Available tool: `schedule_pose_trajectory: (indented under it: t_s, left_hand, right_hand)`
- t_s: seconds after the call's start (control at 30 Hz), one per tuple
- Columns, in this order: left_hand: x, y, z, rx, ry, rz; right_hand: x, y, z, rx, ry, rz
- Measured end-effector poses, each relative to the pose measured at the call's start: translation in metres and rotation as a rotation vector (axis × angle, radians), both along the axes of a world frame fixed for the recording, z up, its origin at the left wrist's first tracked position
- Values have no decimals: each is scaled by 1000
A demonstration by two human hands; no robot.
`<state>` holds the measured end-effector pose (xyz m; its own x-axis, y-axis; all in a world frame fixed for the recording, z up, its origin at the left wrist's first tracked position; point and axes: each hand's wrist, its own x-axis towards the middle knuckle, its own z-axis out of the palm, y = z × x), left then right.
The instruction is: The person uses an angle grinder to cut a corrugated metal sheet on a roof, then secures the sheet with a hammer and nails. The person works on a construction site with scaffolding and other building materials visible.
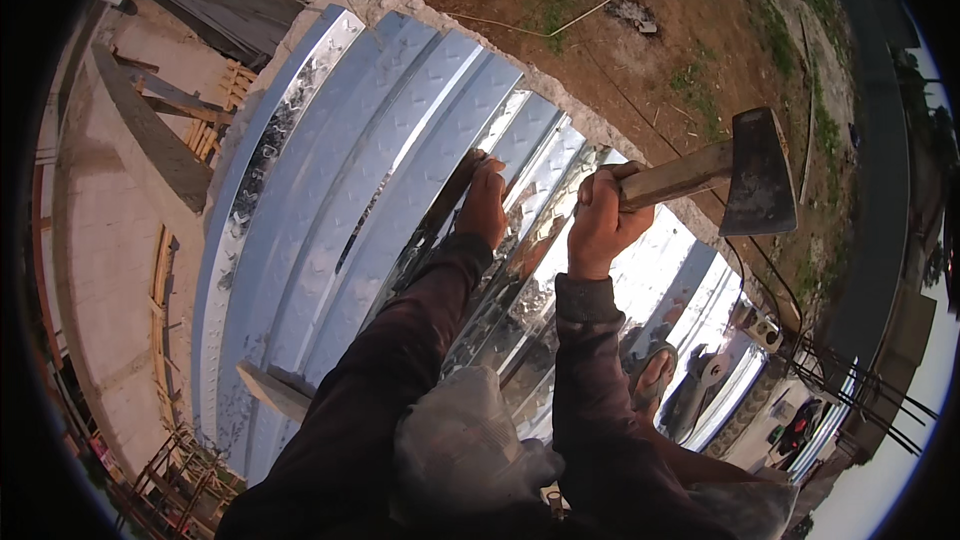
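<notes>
My right hand (605,220) is wrapped round the wooden handle of a hatchet (760,180), whose dark flared head points to the right. Below the hatchet lies shiny ribbed metal decking (350,150). My left hand (485,205) rests at one of the decking's ribs, left of my right hand. Its fingers are curled in, and whatever they may hold is hidden.
A sandalled foot (655,375) stands on the decking beside an angle grinder (700,390). A translucent plastic bag (470,440) hangs between my forearms. Rough concrete (560,90) edges the decking, with bare soil (600,30) below. Rebar (860,380) sticks out at right.
</notes>
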<state>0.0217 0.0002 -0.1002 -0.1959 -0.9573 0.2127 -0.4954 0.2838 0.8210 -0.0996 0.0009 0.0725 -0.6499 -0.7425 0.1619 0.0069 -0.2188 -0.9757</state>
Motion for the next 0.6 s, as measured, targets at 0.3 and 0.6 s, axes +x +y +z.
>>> schedule_pose_trajectory:
  t_s: [0.3, 0.6]
  left_hand:
    - [-1, 1, -6, 15, -13, 41]
    - [11, 3, -28, 59, 3, 62]
  right_hand:
    - [-4, -10, -3, 310, -100, 81]
    - [9, 5, -43, 636, -448, 171]
